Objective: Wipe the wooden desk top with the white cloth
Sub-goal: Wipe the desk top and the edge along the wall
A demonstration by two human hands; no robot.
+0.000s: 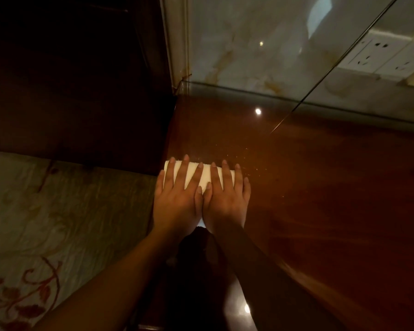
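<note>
A folded white cloth (205,176) lies flat on the glossy reddish-brown wooden desk top (320,187), close to its left edge. My left hand (177,199) and my right hand (227,199) press down on it side by side, palms flat, fingers spread and pointing away from me, thumbs touching. The hands cover most of the cloth; only strips show between the fingers and a sliver near the wrists. Small pale specks of dust dot the wood just beyond and to the right of the cloth.
A marble-patterned wall (261,44) rises behind the desk, with white power sockets (387,56) at the upper right. Dark wooden furniture (69,80) stands to the left. A bed cover with a red floral print (46,235) lies below the desk's left edge.
</note>
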